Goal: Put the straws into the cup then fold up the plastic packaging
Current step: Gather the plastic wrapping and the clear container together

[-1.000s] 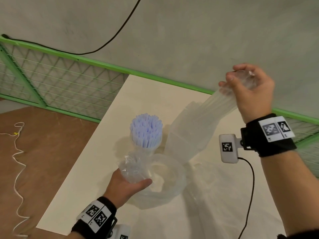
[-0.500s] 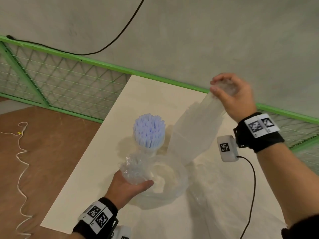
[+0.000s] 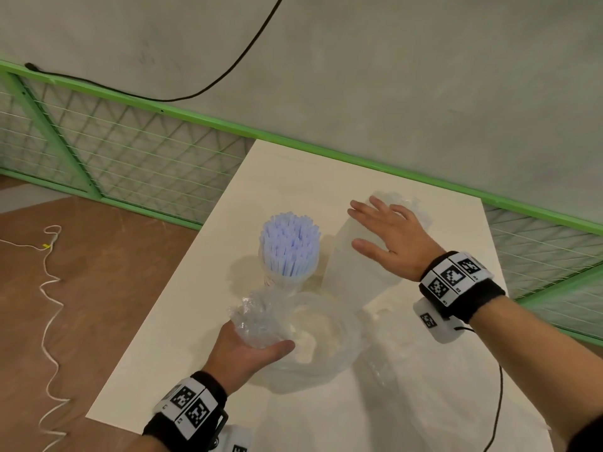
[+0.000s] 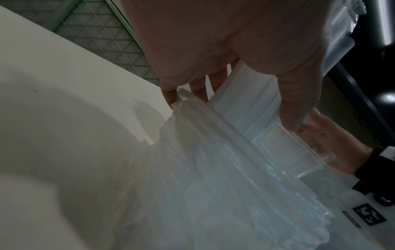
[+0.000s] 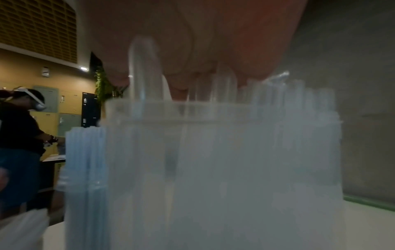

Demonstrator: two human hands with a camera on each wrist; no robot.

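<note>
Pale blue straws point(image 3: 288, 246) stand bunched in a clear cup point(image 3: 284, 280) on the white table point(image 3: 182, 337). The clear plastic packaging point(image 3: 329, 337) curls in a loop in front of the cup and runs back to the right. My left hand point(image 3: 257, 344) grips its crumpled end; in the left wrist view the fingers point(image 4: 196, 84) curl round the plastic point(image 4: 213, 169). My right hand point(image 3: 375, 230) lies flat with spread fingers on the far stretch of packaging, right of the cup. The right wrist view is blurred: palm point(image 5: 203, 50) over plastic point(image 5: 213, 169), straws point(image 5: 85, 160) at left.
A green wire fence point(image 3: 130, 158) runs behind the table along a grey wall. A white cord point(image 3: 49, 288) lies on the brown floor to the left. A black cable point(image 3: 496, 402) hangs from my right wrist camera. Another person point(image 5: 19, 126) stands in the background.
My right hand came down from head height, released its pinch on the packaging's end and now lies flat on it. The left hand has kept its grip in place.
</note>
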